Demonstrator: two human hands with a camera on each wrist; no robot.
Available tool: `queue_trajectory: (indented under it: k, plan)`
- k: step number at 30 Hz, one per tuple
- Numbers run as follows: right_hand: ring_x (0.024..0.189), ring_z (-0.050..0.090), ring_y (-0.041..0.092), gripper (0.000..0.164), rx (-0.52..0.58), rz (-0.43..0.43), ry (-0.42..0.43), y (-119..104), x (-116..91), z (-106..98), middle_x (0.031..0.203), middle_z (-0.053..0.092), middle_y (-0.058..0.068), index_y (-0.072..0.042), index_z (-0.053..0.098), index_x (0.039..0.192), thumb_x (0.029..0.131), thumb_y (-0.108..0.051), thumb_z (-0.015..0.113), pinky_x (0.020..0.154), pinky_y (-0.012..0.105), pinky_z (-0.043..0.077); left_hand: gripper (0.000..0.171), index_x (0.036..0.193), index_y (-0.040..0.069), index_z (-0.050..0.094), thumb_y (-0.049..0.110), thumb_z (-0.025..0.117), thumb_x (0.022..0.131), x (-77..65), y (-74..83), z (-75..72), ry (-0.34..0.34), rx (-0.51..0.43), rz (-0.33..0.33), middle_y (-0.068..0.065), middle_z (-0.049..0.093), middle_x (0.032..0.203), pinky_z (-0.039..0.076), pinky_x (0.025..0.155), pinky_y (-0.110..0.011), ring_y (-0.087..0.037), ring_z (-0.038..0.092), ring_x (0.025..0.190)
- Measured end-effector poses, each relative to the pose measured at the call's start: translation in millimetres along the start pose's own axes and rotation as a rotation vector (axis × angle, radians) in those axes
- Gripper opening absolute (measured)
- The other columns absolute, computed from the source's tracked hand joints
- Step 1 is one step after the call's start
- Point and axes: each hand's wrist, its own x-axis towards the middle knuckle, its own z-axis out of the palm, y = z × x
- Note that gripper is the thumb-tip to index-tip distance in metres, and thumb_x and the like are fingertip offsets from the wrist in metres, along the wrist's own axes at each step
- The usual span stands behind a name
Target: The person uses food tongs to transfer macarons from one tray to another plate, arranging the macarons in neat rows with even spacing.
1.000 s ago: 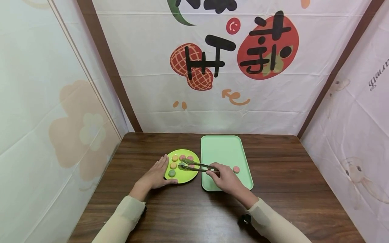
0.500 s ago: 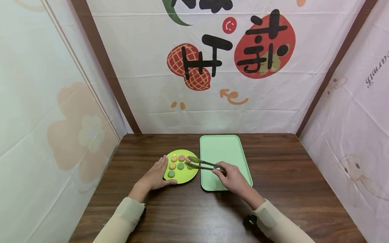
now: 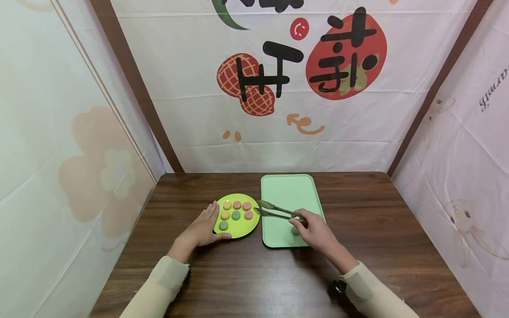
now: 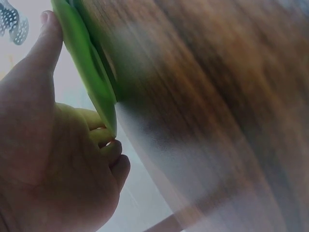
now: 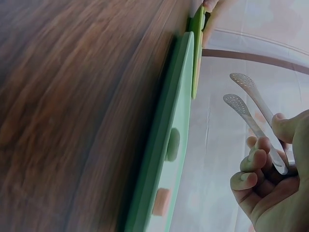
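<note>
My left hand [image 3: 203, 227] rests at the left rim of a yellow-green plate [image 3: 242, 232], its fingers and thumb spread along the edge. On the plate lie several macarons: yellow, pink [image 3: 248, 215] and green [image 3: 223, 225]. My right hand [image 3: 316, 229] holds dark metal tongs [image 3: 267, 205] with perforated tips. The two tips stand apart with nothing between them, over the gap between plate and tray. Below that hand is a mint-green tray [image 3: 288, 190]. In the right wrist view a green macaron [image 5: 173, 145] and a pink macaron [image 5: 161, 202] sit on the tray; the hand hides the pink one in the head view.
The brown wood-grain table [image 3: 238, 274] holds plate and tray side by side. A white printed cloth wall [image 3: 191, 132] rises behind it, with more cloth walls at left and right.
The tongs have moved right, off the macarons on the plate to the tray's left edge. My right hand has shifted right and now covers the pink macaron on the tray. The left hand stays put.
</note>
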Motion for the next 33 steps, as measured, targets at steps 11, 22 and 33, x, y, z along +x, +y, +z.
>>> queue_trajectory:
  k: [11,22,33]
  plan:
    - [0.069,0.056,0.002,0.02,-0.026,-0.01,0.037,12,-9,-11,0.089,0.076,0.002,-0.01,0.074,0.115,0.106,-0.027,0.072,0.063,0.025,0.051,0.125,0.167,-0.011,0.011,0.068,0.073,0.094,-0.7,1.5,-2.0,-0.004,-0.008,-0.004,-0.031,0.006,0.176,0.016,0.134,-0.057,-0.044,0.01,0.164]
    - [0.08,0.068,0.005,0.017,-0.03,-0.014,0.069,21,-19,-21,0.098,0.079,0.003,-0.009,0.075,0.114,0.106,-0.023,0.072,0.068,0.028,0.059,0.126,0.167,-0.011,0.011,0.071,0.071,0.093,-0.7,2.2,-3.4,-0.003,-0.004,0.005,-0.031,0.006,0.176,0.016,0.133,-0.057,-0.044,0.01,0.164]
    - [0.078,0.067,0.005,0.023,-0.08,-0.047,0.084,34,-31,-30,0.101,0.079,0.0,-0.004,0.076,0.118,0.103,-0.02,0.076,0.066,0.027,0.058,0.128,0.168,-0.01,0.01,0.073,0.07,0.092,0.7,-2.2,-0.3,-0.008,-0.006,0.0,-0.029,0.005,0.177,0.015,0.134,-0.055,-0.043,0.009,0.165]
